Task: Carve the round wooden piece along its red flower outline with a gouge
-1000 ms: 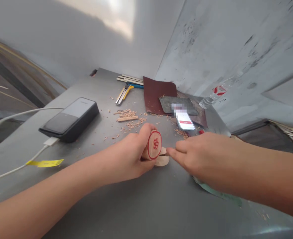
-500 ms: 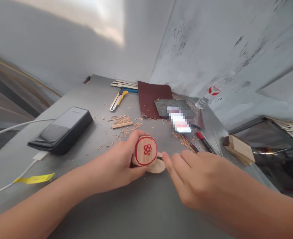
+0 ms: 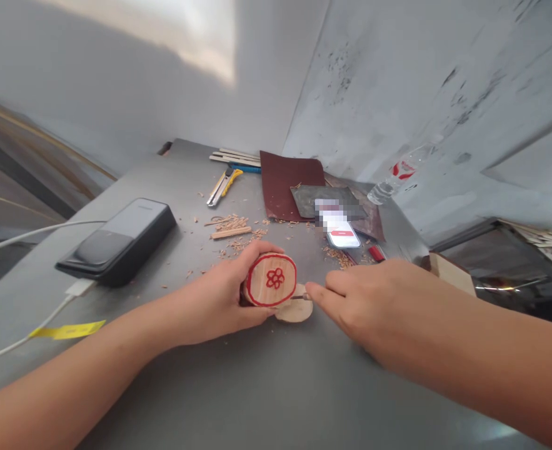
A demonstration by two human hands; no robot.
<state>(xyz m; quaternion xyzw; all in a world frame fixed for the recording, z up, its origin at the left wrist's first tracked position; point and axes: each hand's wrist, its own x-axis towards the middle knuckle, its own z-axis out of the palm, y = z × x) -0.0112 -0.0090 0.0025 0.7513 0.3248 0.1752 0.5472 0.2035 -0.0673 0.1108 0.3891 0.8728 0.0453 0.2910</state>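
My left hand (image 3: pixel 224 294) is wrapped round a wooden block (image 3: pixel 262 292). The block's flat end faces me, with a red line round its edge and a red flower drawn in the middle. My right hand (image 3: pixel 355 306) is closed on a thin tool (image 3: pixel 304 296), of which only a short dark length and part of the handle show. The tool's tip is hidden near the block's lower right side. Beneath the tool, a pale flat wooden piece (image 3: pixel 295 311) lies on the grey table.
Beyond the hands are wood shavings (image 3: pixel 232 224), a yellow cutter (image 3: pixel 224 186), brown sandpaper (image 3: pixel 282 184) and a lit phone (image 3: pixel 342 236). A black device (image 3: pixel 120 240) with a white cable is left. A bottle (image 3: pixel 392 180) and a wooden block (image 3: pixel 454 275) stand right.
The block in my left hand has tilted and shifted slightly left. My right hand has moved up a little and turned, now covering most of the red marker.
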